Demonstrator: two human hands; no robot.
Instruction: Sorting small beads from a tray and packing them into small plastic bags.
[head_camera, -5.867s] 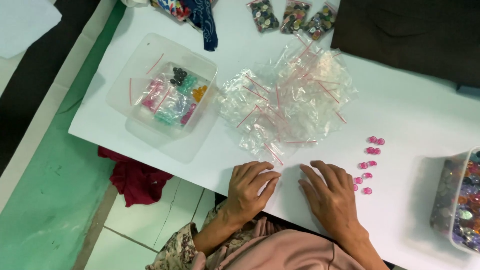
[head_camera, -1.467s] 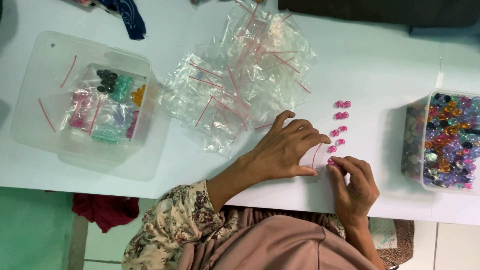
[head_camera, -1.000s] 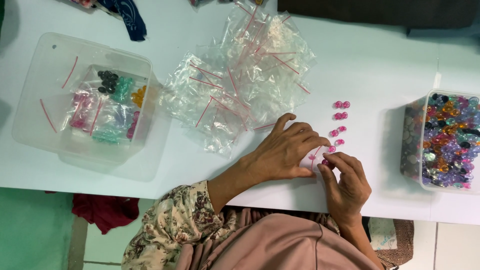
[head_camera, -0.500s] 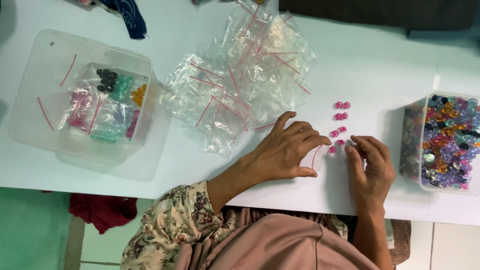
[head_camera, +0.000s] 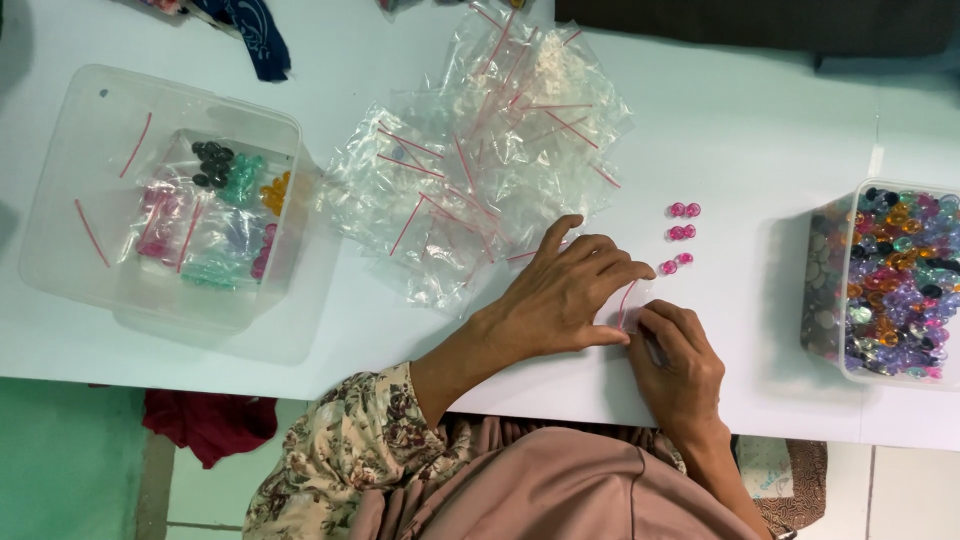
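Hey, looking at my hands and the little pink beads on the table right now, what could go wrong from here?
The loose pink beads lie unboxed on the smooth white table; a nudge from your right hand might roll them away. The small clear bag under your left hand is thin and could slip or spill while both hands work it. The pile of empty zip bags sits close by your left hand, so a sweep could drag some along.
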